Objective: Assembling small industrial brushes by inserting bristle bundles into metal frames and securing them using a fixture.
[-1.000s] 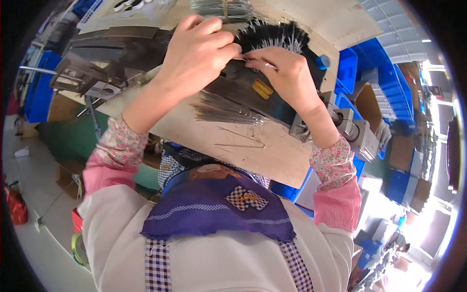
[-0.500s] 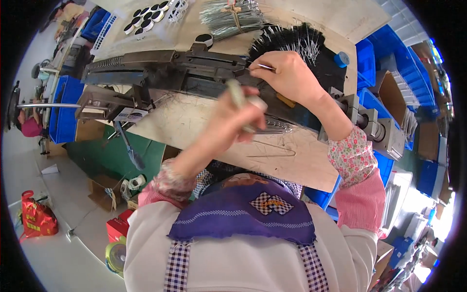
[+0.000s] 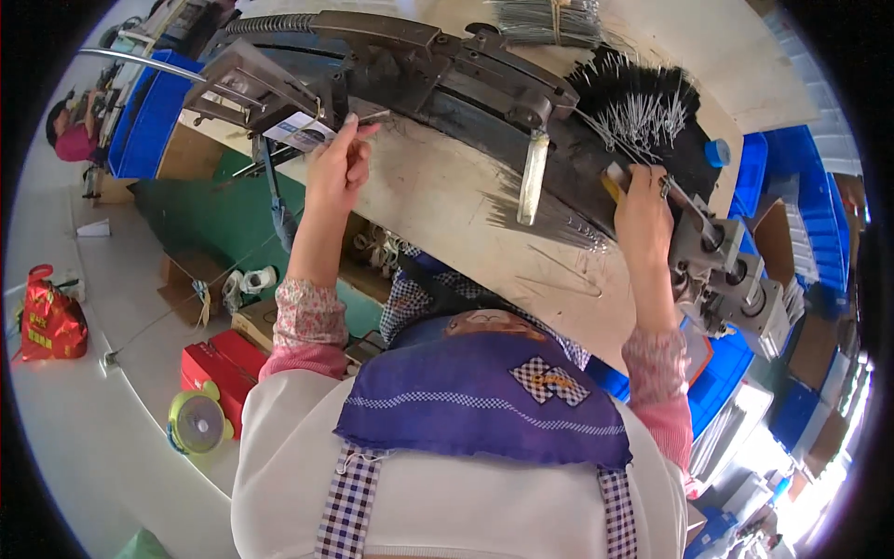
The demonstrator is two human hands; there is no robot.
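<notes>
A long dark metal fixture [image 3: 438, 56] with a coil spring lies across the bench, and its pale-wrapped handle [image 3: 533, 177] hangs toward me. My left hand [image 3: 340, 172] is beside the metal frame at its left part, fingers curled and index finger stretched upward; whether a thin piece is in it I cannot make out. My right hand [image 3: 644, 219] is closed near a yellow piece [image 3: 612, 183] and the metal shaft unit [image 3: 722, 247]; its grip is hidden. Thin wires [image 3: 610, 135] run from the fixture's right end toward its fingers. Black-bristled wire brushes [image 3: 643, 107] are heaped behind.
A bundle of wires [image 3: 549, 20] lies at the back, a blue roll [image 3: 716, 153] at the right. Bent wires [image 3: 563, 270] rest on the bench's front. Blue bins [image 3: 792, 177] stand at the right. A red bag [image 3: 53, 317] and a small fan [image 3: 198, 421] are on the floor at left.
My left hand has let go of the handle and moved left to the metal frame. My right hand has gone from the fixture's right end down beside the shaft unit. The whole view has shifted.
</notes>
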